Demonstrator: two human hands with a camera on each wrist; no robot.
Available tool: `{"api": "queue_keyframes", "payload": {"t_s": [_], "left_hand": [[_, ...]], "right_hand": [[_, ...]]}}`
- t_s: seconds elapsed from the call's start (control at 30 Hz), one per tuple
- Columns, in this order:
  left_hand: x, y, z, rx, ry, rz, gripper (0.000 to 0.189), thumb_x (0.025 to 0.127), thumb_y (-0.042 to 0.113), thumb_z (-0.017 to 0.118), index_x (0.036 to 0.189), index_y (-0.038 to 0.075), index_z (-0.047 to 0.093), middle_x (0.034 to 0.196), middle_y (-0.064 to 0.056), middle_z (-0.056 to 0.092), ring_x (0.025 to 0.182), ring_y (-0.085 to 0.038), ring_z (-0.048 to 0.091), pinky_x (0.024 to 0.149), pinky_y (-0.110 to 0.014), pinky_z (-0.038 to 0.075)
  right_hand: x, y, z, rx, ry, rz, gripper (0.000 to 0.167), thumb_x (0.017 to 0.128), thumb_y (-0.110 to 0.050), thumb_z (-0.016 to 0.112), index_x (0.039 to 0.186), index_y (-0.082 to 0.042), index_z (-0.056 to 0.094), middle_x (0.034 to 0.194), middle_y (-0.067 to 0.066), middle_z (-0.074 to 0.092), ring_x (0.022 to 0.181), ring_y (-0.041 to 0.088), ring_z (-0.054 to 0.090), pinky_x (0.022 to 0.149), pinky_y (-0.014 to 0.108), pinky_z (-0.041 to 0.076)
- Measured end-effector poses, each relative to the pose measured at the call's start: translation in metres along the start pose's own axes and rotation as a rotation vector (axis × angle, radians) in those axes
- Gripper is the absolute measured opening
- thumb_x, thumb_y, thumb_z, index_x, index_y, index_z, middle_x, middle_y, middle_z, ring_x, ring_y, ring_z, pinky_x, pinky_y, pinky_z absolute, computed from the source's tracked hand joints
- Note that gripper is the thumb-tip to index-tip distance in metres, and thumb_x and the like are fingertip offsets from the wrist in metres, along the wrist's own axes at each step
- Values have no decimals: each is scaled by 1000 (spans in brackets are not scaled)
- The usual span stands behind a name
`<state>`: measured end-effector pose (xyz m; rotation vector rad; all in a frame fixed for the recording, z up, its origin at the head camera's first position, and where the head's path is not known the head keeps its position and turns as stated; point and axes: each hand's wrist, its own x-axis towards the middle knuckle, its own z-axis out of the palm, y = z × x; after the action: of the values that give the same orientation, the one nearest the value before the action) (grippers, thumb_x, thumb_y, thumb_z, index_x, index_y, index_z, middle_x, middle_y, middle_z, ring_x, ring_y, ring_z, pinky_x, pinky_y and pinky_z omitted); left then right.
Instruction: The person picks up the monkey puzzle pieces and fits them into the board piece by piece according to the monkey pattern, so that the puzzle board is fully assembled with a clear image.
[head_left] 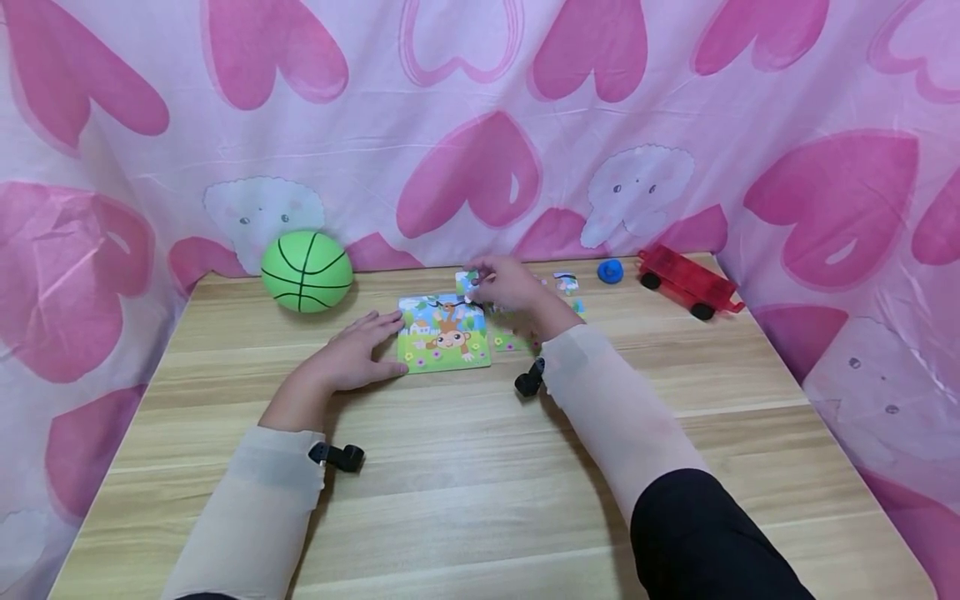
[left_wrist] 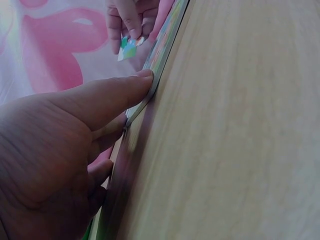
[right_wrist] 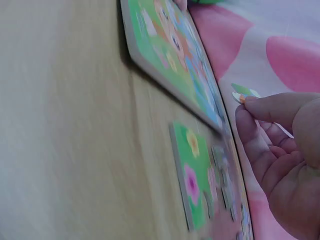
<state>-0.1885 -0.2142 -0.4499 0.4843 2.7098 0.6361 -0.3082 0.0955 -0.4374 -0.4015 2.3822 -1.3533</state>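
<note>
A jigsaw board [head_left: 448, 343] with a picture of a monkey on grass lies flat on the wooden table. My left hand [head_left: 352, 354] rests along its left edge, thumb at the near corner and fingers at the far corner, spread fairly straight. Above the board's far right corner, my right hand [head_left: 508, 285] pinches a small jigsaw piece [left_wrist: 128, 49] between thumb and forefinger, raised off the board. Loose jigsaw pieces lie right of the board, among them a green one with flowers [right_wrist: 191, 175], partly hidden under my right hand in the head view.
A green ball [head_left: 307, 272] sits at the back left of the table [head_left: 450, 500]. Toward the back right are a small blue object [head_left: 611, 271] and a red toy cart [head_left: 688, 282] with black wheels. A pink heart-patterned cloth [head_left: 468, 171] hangs behind.
</note>
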Motion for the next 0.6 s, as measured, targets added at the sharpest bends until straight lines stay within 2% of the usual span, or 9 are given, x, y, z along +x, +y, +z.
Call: {"api": "queue_keyframes", "payload": {"t_s": [0.1,0.3,0.6], "left_hand": [[0,1,-1,-1,-2,-4,90,96,54,75,170,23,34,181,5,20,170,-39,6,136,-67,10],[-1,2,-1,-1,1,-13,89,96,54,75,169,22,34,181,4,21,170,-39,6,135,-67,10],[2,1,0,5,-5,-12,89,98,55,73,170,23,32,182,4,19,170,-40,6,135,-69,10]], "right_hand": [[-2,-6,7,-13,-31,5,55,97,-14,80,148,-21,63,129,1,66,120,21,65,101,38,61],[-1,-14,23,-23,-52,-27,61,93,-12,83,150,-18,63,126,2,66,112,23,70,96,39,63],[9,-23,43,-107,-64,-57,55,94,-21,84,146,-19,67,129,2,69,120,20,68,104,39,60]]}}
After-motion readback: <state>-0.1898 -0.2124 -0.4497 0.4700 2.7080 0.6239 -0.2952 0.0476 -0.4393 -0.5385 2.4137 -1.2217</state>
